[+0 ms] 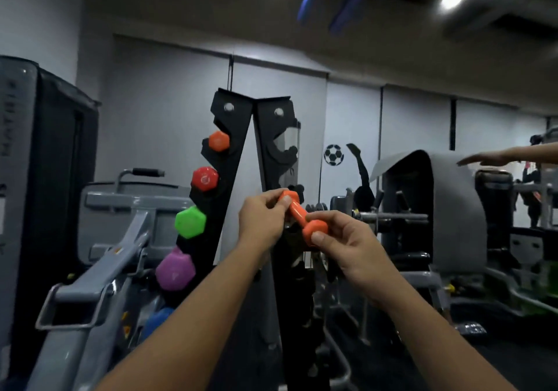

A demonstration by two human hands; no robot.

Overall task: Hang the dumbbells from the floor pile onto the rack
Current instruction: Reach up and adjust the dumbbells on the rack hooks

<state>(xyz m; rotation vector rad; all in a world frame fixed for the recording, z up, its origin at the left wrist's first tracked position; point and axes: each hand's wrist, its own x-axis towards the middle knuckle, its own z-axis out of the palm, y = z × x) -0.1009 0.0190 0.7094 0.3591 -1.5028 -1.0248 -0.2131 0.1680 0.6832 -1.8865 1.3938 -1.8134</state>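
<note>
Head view. We observe both hands raised in front of a black A-frame rack [241, 155], holding one small orange dumbbell [303, 219] between them. The left hand [262, 221] pinches the far head of this dumbbell, with the thumb on top and the fingers curled beneath. The right hand [350, 245] grips the near head, its thumb pressed against the end face and its index finger laid over the top by the handle. The dumbbell lies tilted, far end higher, directly against the right-hand upright of the rack, at about the level of a notch; we cannot tell whether it touches the cradle.

On the left-hand upright we record five dumbbells seated in notches, seen end-on: an orange hexagonal head [219, 140] uppermost, a red one [205, 179] below it, then a green one [190, 222], a purple one [175, 268], and a blue one [158, 321] lowest, partly hidden behind the left forearm. The upper notches of the right-hand upright show bare metal.

Grey gym machines [99, 257] stand to the left and behind the rack. A football decal [333, 155] is fixed to the wall. At the right edge, another person's arm [510, 156] reaches out level, fingers straight, above a grey padded machine [447, 197]. The floor pile is not in view.
</note>
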